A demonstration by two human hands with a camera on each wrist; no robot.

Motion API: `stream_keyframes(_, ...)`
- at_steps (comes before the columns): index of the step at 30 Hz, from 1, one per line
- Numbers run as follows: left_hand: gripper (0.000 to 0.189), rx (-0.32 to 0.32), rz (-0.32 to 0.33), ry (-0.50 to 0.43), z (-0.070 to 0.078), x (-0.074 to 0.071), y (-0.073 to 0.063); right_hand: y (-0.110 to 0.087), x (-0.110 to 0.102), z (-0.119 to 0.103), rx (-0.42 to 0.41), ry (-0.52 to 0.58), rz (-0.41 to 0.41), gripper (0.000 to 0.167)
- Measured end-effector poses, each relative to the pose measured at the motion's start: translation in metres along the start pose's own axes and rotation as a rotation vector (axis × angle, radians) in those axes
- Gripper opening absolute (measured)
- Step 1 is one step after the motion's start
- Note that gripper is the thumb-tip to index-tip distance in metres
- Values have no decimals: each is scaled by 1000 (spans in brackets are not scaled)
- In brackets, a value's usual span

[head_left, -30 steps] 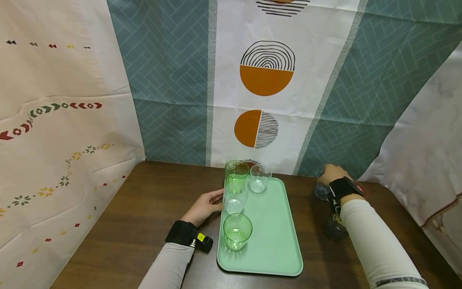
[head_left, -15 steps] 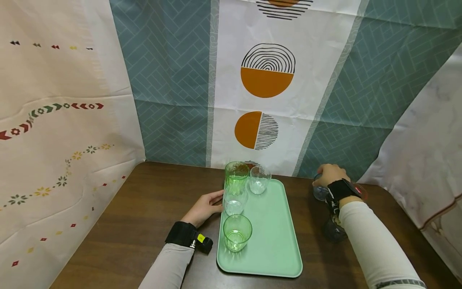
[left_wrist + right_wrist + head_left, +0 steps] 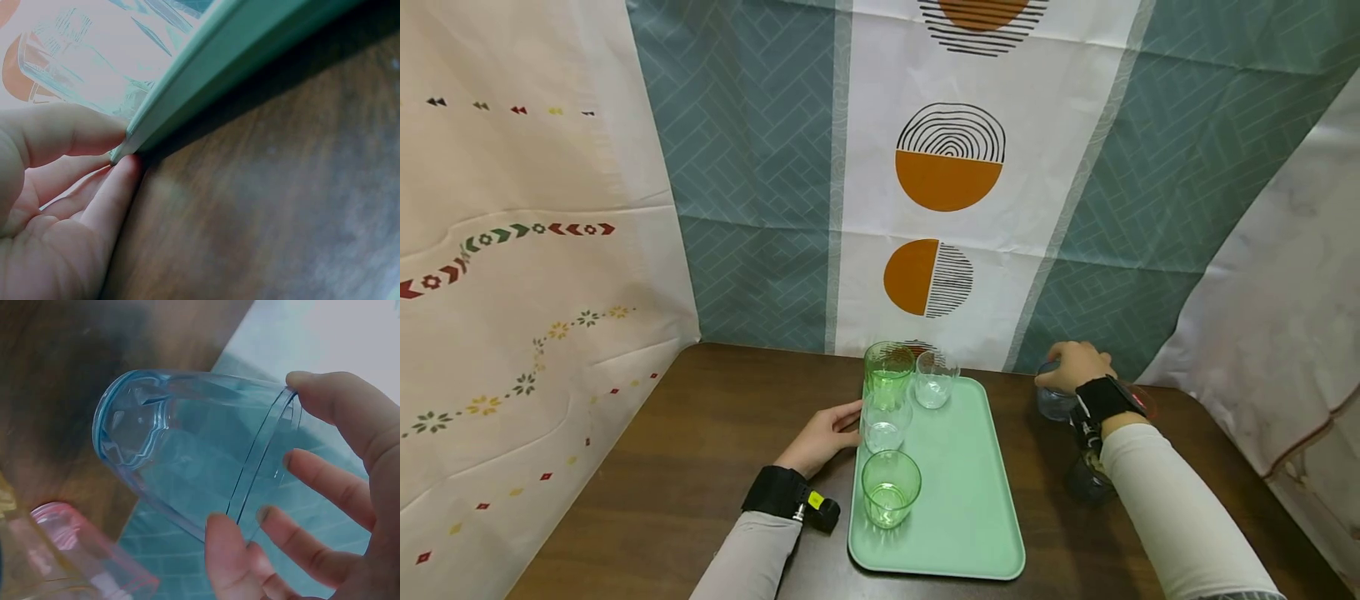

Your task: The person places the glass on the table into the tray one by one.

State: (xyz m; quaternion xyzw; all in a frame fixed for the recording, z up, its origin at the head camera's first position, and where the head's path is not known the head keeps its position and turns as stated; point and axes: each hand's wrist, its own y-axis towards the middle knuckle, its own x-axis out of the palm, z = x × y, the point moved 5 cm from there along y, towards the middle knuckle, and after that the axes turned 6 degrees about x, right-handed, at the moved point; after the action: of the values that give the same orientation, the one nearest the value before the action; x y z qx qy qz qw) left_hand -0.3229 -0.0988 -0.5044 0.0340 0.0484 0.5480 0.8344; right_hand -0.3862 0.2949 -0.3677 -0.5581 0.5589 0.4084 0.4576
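Note:
My right hand [image 3: 1077,367] grips a clear blue glass [image 3: 187,444] by its rim, fingers and thumb spread around the mouth; it is right of the tray. At the left edge of the pale green tray [image 3: 962,500], my left hand [image 3: 820,439] pinches the rim between thumb and fingers. On the tray's left side stand a green glass [image 3: 891,497] in front and a clear glass [image 3: 882,432] near the left fingertips. Another green glass [image 3: 889,367] and a second clear glass [image 3: 935,385] stand at the far end.
Partly under the right forearm is a dark-looking glass [image 3: 1087,482]. The right wrist view shows a pink glass [image 3: 94,550] and a yellowish glass [image 3: 37,569] beside the blue one. Patterned cloth [image 3: 760,275] hangs behind the brown table [image 3: 715,433].
My right hand has moved left toward the tray with the blue glass. The left hand stays at the tray's edge. The head view has tipped slightly upward.

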Motion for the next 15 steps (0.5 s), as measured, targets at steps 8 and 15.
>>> stream_keyframes(8,66,1,7,15,0,-3,1,-20,-7,-37,-85,36,0,51)
stream_keyframes(15,66,1,4,12,-2,-2,3,-30,0,-52,-167,67,13,50)
